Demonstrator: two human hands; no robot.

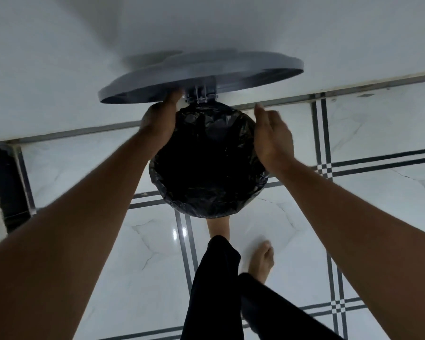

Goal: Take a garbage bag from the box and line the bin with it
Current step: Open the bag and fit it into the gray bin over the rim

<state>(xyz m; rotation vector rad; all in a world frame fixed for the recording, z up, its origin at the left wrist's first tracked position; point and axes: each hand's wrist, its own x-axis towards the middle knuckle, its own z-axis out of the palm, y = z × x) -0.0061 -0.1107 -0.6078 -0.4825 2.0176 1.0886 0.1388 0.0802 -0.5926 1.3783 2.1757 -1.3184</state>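
Observation:
A round pedal bin (207, 212) stands on the tiled floor by the white wall. A black garbage bag (206, 163) lines it, with its edge folded over the rim. The grey lid (201, 72) is tipped up at the back on its hinge. My left hand (158, 119) rests at the rim's far left, fingers curled on the bag's edge just under the lid. At the rim's right side is my right hand (271, 133), fingers straight and apart, palm against the bag. The garbage bag box is not in view.
One bare foot (219, 227) is pressed under the bin's near edge, the other foot (261, 261) stands to the right on the glossy tiles. Dark trouser legs (214, 290) fill the bottom centre. A dark gap (6, 187) sits at the left wall.

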